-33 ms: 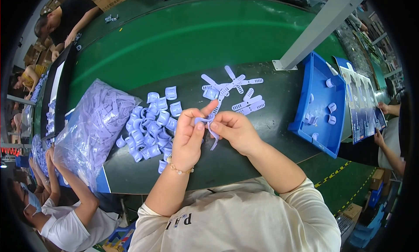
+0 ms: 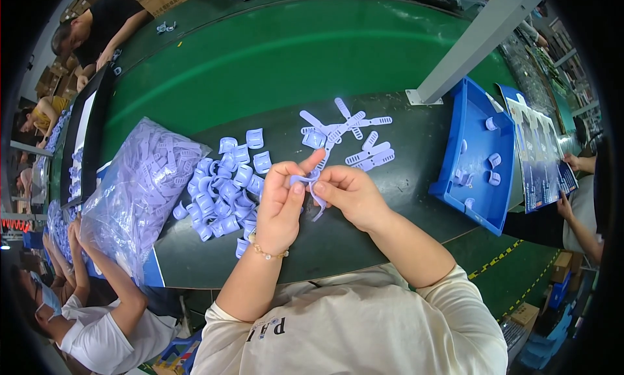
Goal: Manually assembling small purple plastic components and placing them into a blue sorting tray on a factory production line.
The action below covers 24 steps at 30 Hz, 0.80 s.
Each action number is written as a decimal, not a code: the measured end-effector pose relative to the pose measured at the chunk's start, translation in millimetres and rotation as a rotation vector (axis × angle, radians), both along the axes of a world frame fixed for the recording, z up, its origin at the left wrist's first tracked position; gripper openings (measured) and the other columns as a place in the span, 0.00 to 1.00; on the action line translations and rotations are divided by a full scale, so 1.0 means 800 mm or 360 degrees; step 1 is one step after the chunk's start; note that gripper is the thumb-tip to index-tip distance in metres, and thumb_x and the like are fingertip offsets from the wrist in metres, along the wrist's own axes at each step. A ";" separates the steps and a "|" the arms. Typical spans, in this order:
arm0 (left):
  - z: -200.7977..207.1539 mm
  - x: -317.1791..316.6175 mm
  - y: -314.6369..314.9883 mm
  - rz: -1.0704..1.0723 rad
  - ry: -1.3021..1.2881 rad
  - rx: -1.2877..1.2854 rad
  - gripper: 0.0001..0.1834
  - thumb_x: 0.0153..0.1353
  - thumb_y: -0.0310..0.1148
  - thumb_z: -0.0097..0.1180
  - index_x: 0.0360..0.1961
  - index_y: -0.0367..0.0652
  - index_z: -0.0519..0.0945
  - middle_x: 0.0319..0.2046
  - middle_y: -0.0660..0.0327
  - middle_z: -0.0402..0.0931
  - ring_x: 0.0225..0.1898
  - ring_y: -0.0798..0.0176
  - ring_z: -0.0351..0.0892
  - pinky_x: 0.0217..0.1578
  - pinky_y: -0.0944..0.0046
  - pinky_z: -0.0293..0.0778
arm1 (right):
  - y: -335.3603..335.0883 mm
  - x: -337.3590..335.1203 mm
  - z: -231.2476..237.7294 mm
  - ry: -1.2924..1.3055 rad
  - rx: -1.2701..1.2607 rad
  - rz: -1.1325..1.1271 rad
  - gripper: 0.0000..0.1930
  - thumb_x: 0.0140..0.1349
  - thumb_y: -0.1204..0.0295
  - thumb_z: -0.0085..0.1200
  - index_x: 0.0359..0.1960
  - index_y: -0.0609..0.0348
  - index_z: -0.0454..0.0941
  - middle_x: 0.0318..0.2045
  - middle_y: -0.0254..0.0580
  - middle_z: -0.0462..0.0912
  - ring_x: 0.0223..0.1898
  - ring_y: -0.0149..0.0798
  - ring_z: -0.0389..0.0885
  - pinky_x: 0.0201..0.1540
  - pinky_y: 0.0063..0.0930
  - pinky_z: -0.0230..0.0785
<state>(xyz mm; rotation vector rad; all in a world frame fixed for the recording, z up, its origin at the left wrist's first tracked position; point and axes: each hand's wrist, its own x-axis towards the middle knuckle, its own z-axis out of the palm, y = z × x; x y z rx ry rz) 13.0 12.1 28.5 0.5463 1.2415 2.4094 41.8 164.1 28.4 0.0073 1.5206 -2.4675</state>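
Observation:
Close together over the table, my left hand [image 2: 281, 203] and my right hand [image 2: 351, 196] are closed on lavender plastic pieces. A bent strap [image 2: 318, 206] is pinched in my right fingertips, its lower end hanging free. My left thumb and fingers grip a small curved clip [image 2: 299, 179] against the strap; fingers partly hide where they meet. To the left lies a heap of curved lavender clips [image 2: 224, 193]. Beyond my hands are loose slotted straps [image 2: 351, 125], one clip [image 2: 314, 139] lying among them. Two or three more straps [image 2: 374, 155] lie to their right.
A clear plastic bag [image 2: 146, 180] full of straps stands left of the heap. At right is a blue tray [image 2: 442, 186] with several clips, near a grey post [image 2: 468, 50]. A green conveyor belt [image 2: 279, 69] runs behind. Co-workers sit at left; another person holds a printed sheet [image 2: 536, 147] at right.

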 end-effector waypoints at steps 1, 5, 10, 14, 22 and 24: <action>-0.003 0.000 0.000 0.0021 0.0060 -0.0037 0.06 0.70 0.27 0.39 0.46 0.43 0.63 0.61 0.41 0.62 0.53 0.63 0.70 0.53 0.64 0.67 | 0.001 0.001 0.000 0.0027 0.0000 -0.0009 0.07 0.65 0.70 0.53 0.33 0.61 0.76 0.26 0.28 0.76 0.28 0.20 0.69 0.30 0.16 0.63; -0.009 -0.001 -0.001 0.0080 0.0342 -0.0209 0.05 0.70 0.26 0.38 0.45 0.43 0.63 0.61 0.38 0.62 0.65 0.53 0.60 0.62 0.57 0.57 | 0.001 0.000 -0.003 0.0064 -0.0024 -0.0013 0.07 0.65 0.70 0.54 0.30 0.61 0.76 0.26 0.28 0.76 0.28 0.20 0.70 0.31 0.16 0.63; -0.012 -0.003 -0.001 0.0044 0.0363 -0.0190 0.05 0.69 0.25 0.37 0.44 0.43 0.63 0.61 0.38 0.62 0.68 0.51 0.55 0.64 0.55 0.52 | -0.003 0.001 -0.004 0.0114 -0.0081 -0.0248 0.06 0.61 0.77 0.56 0.39 0.60 0.74 0.26 0.30 0.77 0.29 0.22 0.74 0.33 0.16 0.66; -0.007 -0.004 0.006 0.0084 0.0493 -0.0280 0.05 0.68 0.25 0.38 0.43 0.43 0.64 0.63 0.39 0.59 0.67 0.50 0.56 0.65 0.53 0.50 | 0.005 0.009 0.004 0.0295 0.0330 -0.0325 0.14 0.58 0.80 0.57 0.47 0.59 0.74 0.28 0.29 0.77 0.29 0.21 0.74 0.32 0.15 0.66; -0.013 -0.002 -0.003 0.0148 0.0371 -0.0367 0.05 0.69 0.31 0.44 0.42 0.43 0.65 0.62 0.38 0.60 0.63 0.45 0.63 0.62 0.50 0.59 | 0.007 -0.004 -0.001 0.1270 0.1357 -0.0769 0.09 0.49 0.71 0.65 0.34 0.51 0.81 0.25 0.34 0.81 0.26 0.38 0.80 0.29 0.29 0.70; -0.009 -0.003 0.002 0.0130 0.0323 -0.0277 0.13 0.69 0.35 0.44 0.50 0.42 0.65 0.61 0.38 0.61 0.61 0.46 0.66 0.59 0.52 0.65 | 0.007 -0.002 -0.001 0.1349 0.1404 -0.0735 0.08 0.48 0.70 0.66 0.30 0.49 0.79 0.22 0.32 0.80 0.25 0.37 0.78 0.28 0.29 0.70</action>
